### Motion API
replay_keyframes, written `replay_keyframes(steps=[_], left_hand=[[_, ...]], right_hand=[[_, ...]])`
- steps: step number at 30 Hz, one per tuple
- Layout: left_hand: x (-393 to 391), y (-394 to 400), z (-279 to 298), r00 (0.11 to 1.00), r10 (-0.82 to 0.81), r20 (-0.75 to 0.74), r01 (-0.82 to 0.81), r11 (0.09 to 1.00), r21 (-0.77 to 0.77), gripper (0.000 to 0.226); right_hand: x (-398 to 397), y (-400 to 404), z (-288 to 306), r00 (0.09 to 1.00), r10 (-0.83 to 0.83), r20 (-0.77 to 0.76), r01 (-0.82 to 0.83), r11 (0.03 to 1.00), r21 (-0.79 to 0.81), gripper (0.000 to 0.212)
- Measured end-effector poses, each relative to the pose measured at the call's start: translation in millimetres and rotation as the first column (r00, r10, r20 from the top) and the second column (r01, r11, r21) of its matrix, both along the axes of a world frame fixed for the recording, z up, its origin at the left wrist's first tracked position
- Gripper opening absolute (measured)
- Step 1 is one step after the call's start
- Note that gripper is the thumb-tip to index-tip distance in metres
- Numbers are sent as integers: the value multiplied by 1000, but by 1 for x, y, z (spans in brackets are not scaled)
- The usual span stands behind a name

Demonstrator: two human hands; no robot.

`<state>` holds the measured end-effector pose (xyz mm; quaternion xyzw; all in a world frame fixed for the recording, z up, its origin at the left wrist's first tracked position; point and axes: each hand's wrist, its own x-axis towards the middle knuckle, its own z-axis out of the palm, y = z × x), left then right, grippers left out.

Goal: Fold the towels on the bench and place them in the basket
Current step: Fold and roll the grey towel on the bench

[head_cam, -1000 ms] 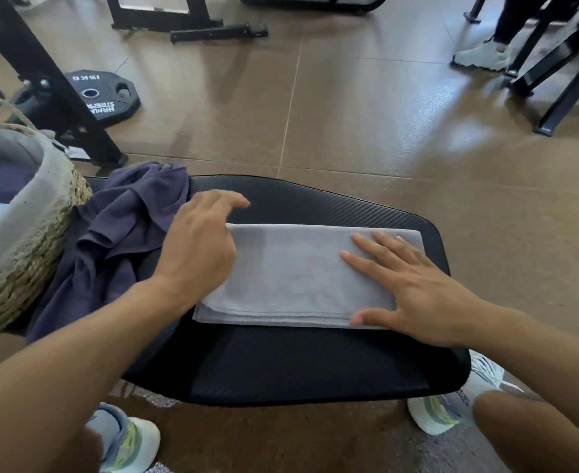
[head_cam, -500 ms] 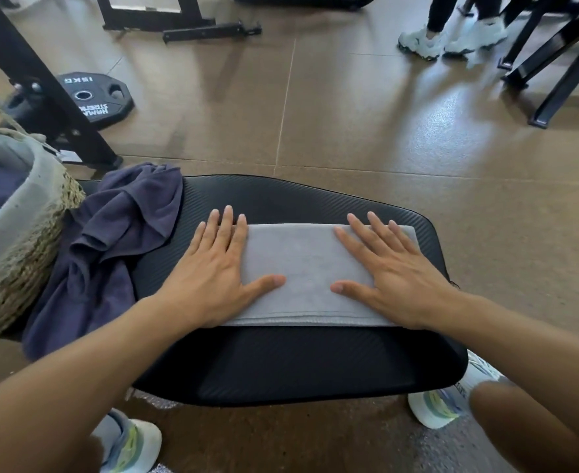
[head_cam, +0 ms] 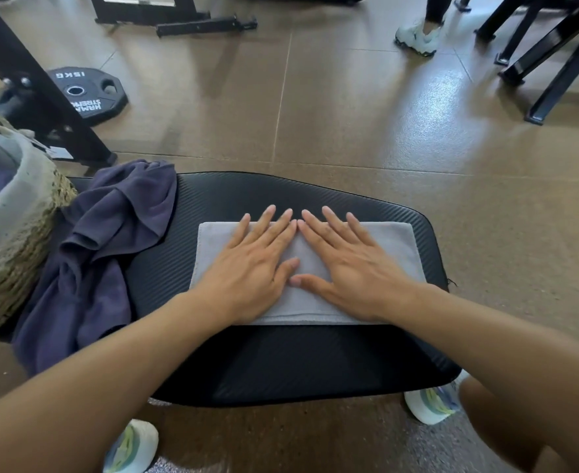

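A folded grey towel [head_cam: 395, 250] lies flat across the black padded bench [head_cam: 281, 363]. My left hand [head_cam: 250, 268] and my right hand [head_cam: 346, 268] press flat on its middle, fingers straight, index fingertips and thumbs almost touching. A crumpled dark purple towel [head_cam: 107, 254] lies on the bench's left end, partly hanging over the near edge. The woven basket [head_cam: 15, 254] with a grey liner stands at the far left, against the purple towel; something dark and something pale lie inside it.
A black rack leg [head_cam: 35, 87] and a 15 kg weight plate [head_cam: 83, 93] sit on the brown floor behind the basket. Another person's foot [head_cam: 417, 39] and black frame legs [head_cam: 554, 63] are at the back right. My shoes [head_cam: 431, 404] show under the bench.
Both hands slid inward over the grey towel until they meet at its middle. A second ago the left hand was at the towel's left end. The person in the background stepped across.
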<state>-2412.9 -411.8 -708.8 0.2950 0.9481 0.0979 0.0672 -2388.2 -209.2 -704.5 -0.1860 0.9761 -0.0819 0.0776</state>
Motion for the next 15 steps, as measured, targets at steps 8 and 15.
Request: replay_keyframes(steps=[8,15], left_hand=[[3,-4,-4,999,36,-9,-37,998,-52,80],[6,-17,-4,997,76,-21,-77,993,-92,85]], right_hand=[[0,4,-5,1000,14,-2,-14,1000,12,98],[2,20,-6,1000,-15,-2,15,999,38,95]])
